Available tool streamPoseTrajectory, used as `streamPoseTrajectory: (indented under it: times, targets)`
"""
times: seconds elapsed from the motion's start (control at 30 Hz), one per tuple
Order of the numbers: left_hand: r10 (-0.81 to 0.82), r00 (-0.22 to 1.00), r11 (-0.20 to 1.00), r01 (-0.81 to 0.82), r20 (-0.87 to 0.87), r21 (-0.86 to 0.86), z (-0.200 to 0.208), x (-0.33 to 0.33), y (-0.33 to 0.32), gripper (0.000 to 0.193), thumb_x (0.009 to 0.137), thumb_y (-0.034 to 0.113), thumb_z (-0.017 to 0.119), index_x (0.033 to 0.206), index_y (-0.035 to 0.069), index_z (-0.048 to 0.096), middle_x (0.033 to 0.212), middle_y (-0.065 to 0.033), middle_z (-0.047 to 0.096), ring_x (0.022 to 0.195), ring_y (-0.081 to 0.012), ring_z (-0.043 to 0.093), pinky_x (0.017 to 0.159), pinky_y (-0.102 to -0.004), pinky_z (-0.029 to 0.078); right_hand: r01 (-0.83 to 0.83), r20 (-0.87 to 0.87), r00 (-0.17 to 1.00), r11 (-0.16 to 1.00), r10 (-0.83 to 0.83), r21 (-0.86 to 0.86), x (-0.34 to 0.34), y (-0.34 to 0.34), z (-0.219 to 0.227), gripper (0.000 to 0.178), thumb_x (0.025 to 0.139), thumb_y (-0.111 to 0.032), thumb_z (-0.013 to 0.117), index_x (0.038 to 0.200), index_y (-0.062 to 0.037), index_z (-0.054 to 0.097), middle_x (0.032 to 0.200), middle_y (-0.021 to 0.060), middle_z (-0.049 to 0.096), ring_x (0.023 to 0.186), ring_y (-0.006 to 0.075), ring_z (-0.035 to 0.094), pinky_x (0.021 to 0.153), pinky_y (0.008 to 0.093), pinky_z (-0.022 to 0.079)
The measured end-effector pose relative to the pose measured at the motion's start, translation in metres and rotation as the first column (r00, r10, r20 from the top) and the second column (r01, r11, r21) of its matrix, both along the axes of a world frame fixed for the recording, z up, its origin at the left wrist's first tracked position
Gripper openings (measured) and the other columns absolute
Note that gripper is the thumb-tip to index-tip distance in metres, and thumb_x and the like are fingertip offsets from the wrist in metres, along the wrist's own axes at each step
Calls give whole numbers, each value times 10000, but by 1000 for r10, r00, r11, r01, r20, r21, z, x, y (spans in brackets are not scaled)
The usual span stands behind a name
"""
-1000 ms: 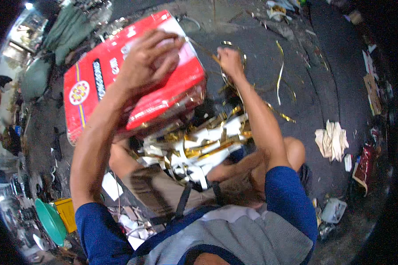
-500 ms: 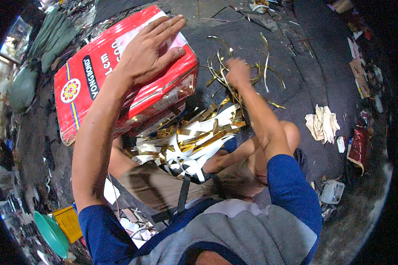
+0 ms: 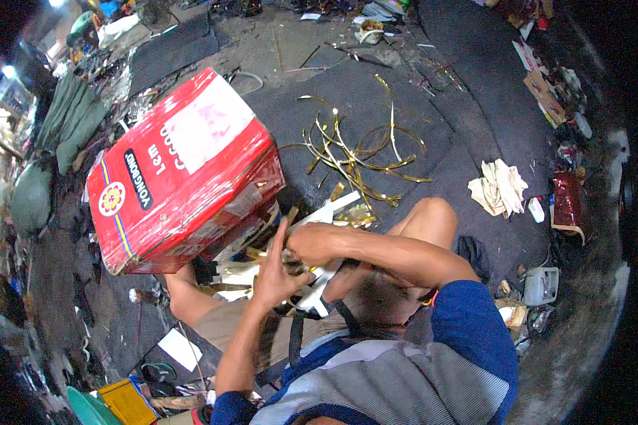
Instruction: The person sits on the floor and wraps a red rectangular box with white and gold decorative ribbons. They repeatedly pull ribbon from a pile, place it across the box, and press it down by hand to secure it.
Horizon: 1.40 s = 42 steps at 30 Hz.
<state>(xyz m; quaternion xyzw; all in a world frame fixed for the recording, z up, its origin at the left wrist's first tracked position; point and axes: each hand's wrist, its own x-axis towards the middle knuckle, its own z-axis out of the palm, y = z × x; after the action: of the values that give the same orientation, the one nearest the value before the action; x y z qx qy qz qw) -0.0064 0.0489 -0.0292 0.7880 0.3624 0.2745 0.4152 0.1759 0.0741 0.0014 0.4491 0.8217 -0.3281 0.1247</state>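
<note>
Off the red box (image 3: 181,195) at far left, the left hand (image 3: 276,276) is now spread beside the curled right hand (image 3: 312,244), so both are at the white-and-gold strips (image 3: 235,273), near centre; what the right pinches, I cannot tell

Dark floor (image 3: 446,152), curled gold strips (image 3: 353,168), crumpled cream cloth (image 3: 500,188), white sheet (image 3: 180,349), translucent jug (image 3: 541,286)

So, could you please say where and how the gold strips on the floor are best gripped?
Probably pinch the gold strips from above, reaching in from the near side, where several cross, since their ends splay apart.
</note>
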Motion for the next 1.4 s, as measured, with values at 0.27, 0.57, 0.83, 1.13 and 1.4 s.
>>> streamPoseTrajectory:
  times: [0.27, 0.57, 0.83, 1.13, 1.4]
  targets:
    - [123, 952, 991, -134, 280, 19, 58, -2, -59, 496, 783, 89, 829, 1232, 4, 635, 1021, -169, 721, 919, -306, 715, 819, -382, 553, -20, -663, 747, 996, -44, -90, 26, -32, 166, 299, 1006, -303, 616, 996, -14, 693, 868, 162, 721, 809, 320, 703, 731, 444, 537]
    - [-20, 965, 986, 63, 263, -156, 84, -35, -44, 443, 820, 191, 870, 1164, -13, 679, 943, -116, 721, 809, -212, 692, 743, -328, 525, 267, -654, 718, 962, -237, -56, 51, -41, 240, 265, 882, -229, 819, 898, -23, 653, 719, 20, 613, 654, 82, 557, 584, 285, 414]
    - [128, 991, 991, -126, 46, -46, 61, -48, -54, 195, 860, 61, 703, 1049, 17, 687, 927, -186, 711, 814, -392, 703, 707, -406, 553, 53, -467, 883, 982, 39, 182, 70, -24, 235, 368, 688, -31, 748, 1040, -38, 643, 848, 95, 657, 744, 281, 652, 680, 389, 505]
    - [16, 996, 989, -2, -91, 151, 113, -39, -46, 1237, 679, 214, 918, 1623, -47, 162, 1594, -284, 386, 1493, -427, 372, 1227, -454, 340, -162, -10, 983, 884, 186, 439, 37, -43, 251, 186, 821, -190, 723, 946, -55, 699, 944, 168, 680, 799, 385, 715, 682, 500, 580]
    - [219, 892, 960, -270, 395, 77, 109, 16, -70, 162, 934, 84, 697, 1081, 16, 694, 929, -106, 738, 873, -225, 722, 799, -353, 556, -139, -156, 953, 833, 259, 535, 22, -39, 250, 183, 806, -239, 733, 763, -65, 698, 708, 167, 683, 703, 378, 706, 608, 503, 547]
